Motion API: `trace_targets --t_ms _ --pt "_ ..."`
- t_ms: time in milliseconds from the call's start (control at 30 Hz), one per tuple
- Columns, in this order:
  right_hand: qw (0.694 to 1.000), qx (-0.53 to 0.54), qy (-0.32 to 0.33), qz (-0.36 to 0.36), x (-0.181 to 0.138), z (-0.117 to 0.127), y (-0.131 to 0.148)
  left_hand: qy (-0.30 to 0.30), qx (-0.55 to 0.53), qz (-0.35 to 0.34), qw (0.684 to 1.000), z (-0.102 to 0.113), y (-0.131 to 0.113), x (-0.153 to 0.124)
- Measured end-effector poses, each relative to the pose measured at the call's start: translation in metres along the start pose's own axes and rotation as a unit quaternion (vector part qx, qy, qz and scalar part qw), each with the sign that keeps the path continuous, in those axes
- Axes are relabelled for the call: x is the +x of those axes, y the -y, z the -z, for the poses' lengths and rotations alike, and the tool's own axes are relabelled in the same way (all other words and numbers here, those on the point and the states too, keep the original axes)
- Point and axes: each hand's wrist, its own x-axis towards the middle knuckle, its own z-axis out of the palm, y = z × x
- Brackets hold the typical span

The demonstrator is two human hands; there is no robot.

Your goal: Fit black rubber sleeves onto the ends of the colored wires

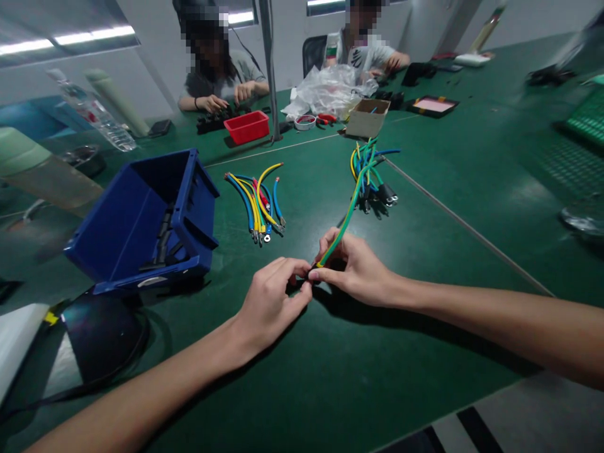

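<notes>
Between my two hands is a green-and-yellow wire [348, 217], its near end ringed with yellow and meeting a small dark piece. My right hand [356, 267] pinches the wire close to that end. The fingertips of my left hand [274, 296] are closed on the dark piece, which they mostly hide. Beyond my hands, the wire's far end rises past a bundle of blue, green and yellow wires [365, 170] with black-sleeved ends. To the left lies a group of short yellow, blue and red wires [257, 201] with metal lugs.
A blue bin [136, 195] with black pieces inside stands at left. Farther back are a red tray [248, 128], a cardboard box [368, 118], a clear plastic bag [325, 91] and a metal post [271, 75]. Two people work across the table. A green mesh basket [587, 119] sits at right.
</notes>
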Motion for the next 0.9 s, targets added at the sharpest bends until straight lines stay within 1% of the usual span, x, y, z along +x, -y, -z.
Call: trace_targets --t_ms 133,200,400,567,633,733,900 --pt "0.998 -0.056 0.011 0.025 -0.001 0.0 0.005 -0.009 0.012 0.005 1.0 -0.003 -0.003 -0.003" --pt "0.997 -0.07 0.016 0.029 -0.001 0.0 0.006 -0.005 -0.005 0.018 1.0 -0.003 -0.006 -0.002" --pt "0.997 -0.078 0.02 0.012 -0.001 0.001 0.004 0.055 -0.102 0.103 0.988 0.002 -0.011 0.004" --pt "0.996 -0.082 0.029 0.029 0.0 0.003 0.001 0.061 -0.195 0.17 0.964 0.002 -0.005 0.005" --pt "0.995 -0.084 0.035 0.039 0.0 0.004 0.001 0.052 -0.245 0.194 0.948 0.002 -0.005 0.005" --pt "0.994 -0.086 0.045 0.042 0.0 0.005 0.001 0.023 -0.303 0.218 0.927 0.003 -0.006 0.007" --pt "0.99 -0.097 0.092 0.049 -0.001 0.005 0.001 -0.046 -0.335 0.235 0.911 0.006 -0.002 0.011"
